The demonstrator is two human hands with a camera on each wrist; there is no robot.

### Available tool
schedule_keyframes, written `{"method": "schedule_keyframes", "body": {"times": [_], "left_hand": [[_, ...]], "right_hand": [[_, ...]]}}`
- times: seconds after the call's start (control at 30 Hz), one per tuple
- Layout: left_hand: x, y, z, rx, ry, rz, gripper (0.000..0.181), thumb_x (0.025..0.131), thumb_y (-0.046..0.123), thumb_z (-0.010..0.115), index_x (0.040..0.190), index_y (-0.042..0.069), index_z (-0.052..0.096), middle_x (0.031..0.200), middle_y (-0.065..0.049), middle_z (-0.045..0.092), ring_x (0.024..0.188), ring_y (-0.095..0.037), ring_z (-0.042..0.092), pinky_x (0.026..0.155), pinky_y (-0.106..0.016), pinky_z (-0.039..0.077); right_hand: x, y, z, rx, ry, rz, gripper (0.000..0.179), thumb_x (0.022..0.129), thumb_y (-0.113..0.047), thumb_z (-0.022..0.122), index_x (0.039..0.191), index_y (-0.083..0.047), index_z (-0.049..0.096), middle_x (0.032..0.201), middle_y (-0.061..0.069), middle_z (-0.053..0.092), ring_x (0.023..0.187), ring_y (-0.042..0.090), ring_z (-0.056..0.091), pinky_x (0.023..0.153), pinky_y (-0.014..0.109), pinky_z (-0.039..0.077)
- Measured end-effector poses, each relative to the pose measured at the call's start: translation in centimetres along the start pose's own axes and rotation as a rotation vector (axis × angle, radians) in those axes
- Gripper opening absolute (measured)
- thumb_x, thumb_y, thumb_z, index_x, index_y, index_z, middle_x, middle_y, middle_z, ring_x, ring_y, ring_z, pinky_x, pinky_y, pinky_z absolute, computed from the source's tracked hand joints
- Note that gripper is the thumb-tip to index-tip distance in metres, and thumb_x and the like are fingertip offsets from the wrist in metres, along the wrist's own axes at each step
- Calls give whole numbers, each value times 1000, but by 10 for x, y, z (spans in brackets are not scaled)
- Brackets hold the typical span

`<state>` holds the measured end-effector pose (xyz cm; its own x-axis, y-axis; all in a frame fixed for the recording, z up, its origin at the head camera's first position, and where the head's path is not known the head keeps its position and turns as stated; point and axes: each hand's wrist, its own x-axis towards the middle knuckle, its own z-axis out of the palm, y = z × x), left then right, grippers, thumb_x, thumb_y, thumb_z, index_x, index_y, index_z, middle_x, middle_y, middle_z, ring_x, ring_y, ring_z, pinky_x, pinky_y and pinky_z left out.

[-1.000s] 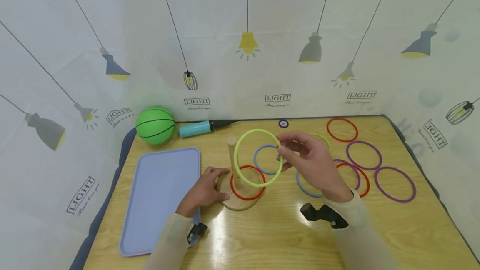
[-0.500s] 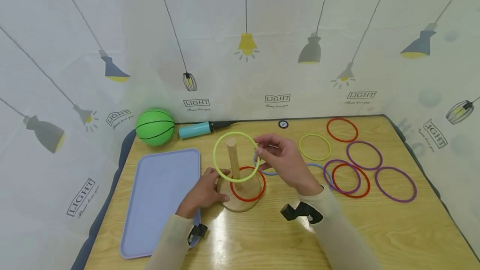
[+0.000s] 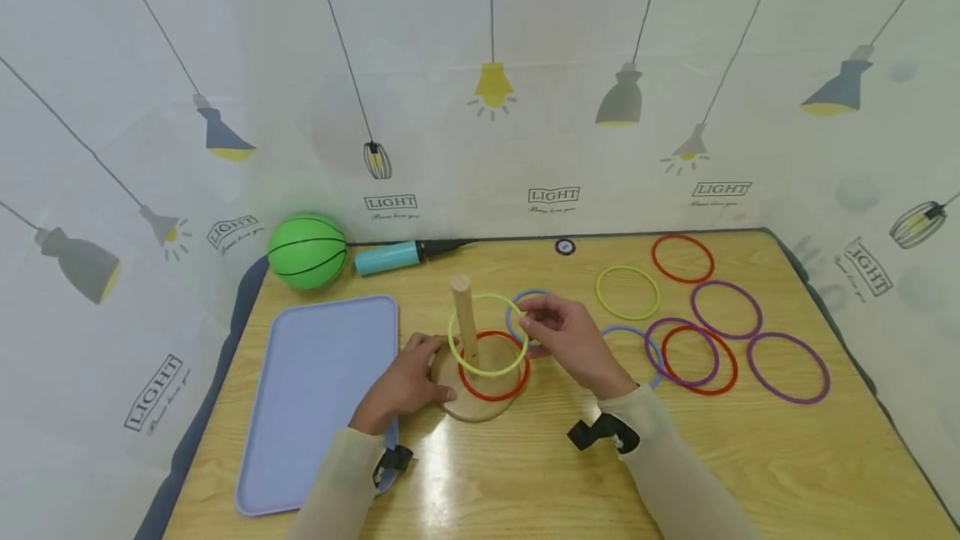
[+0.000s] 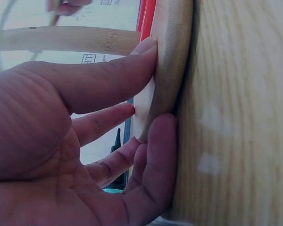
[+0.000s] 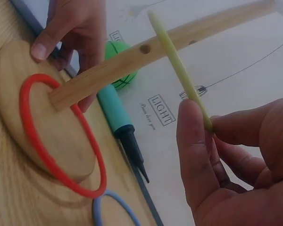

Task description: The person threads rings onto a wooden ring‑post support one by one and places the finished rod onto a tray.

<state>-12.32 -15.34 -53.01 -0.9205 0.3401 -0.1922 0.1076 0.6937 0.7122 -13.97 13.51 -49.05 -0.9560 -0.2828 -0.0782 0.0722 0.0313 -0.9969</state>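
The wooden post point(image 5: 118, 70) and round wooden base point(image 5: 61, 136) look smooth and matt; the wood-grained surface point(image 3: 525, 473) is glossy, catching a streak of glare at the frame's lower middle. The yellow ring point(image 5: 179, 66) and red ring point(image 5: 24, 103) seem smooth plastic, the tray point(image 3: 322, 390) at left matt plastic, the sleeves point(image 3: 678, 465) soft cloth

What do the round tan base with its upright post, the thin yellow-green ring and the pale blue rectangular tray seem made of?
Round tan base and upright post: apparently wood, smooth; grain streaks show on the post.
Thin yellow-green ring: likely plastic, fairly matt; one even colour.
Pale blue rectangular tray: probably plastic, matt; uniform colour, rounded raised rim, though coated metal is possible.
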Motion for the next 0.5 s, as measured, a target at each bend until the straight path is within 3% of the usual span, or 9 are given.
{"method": "schedule_keyframes", "body": {"times": [0.3, 0.5], "left_hand": [[0, 1, 1, 24, 8, 23, 80, 81, 15, 94, 151, 12, 57, 131, -16, 55, 104, -24, 55, 95, -48, 48], [-1, 1, -1, 23, 17, 24, 77, 79, 12, 94, 148, 13, 59, 125, -15, 55, 95, -21, 52, 89, -43, 47]], "right_hand": [[1, 37, -3, -87, 10, 74, 30, 103, -3, 64, 130, 9, 65, 103, 17, 63, 79, 18, 68, 71, 44, 64], [1, 50, -5, -114, 0, 85, 28, 104, -5, 65, 128, 7, 67, 102, 17, 64, 80, 20, 67, 70, 45, 64]]}}
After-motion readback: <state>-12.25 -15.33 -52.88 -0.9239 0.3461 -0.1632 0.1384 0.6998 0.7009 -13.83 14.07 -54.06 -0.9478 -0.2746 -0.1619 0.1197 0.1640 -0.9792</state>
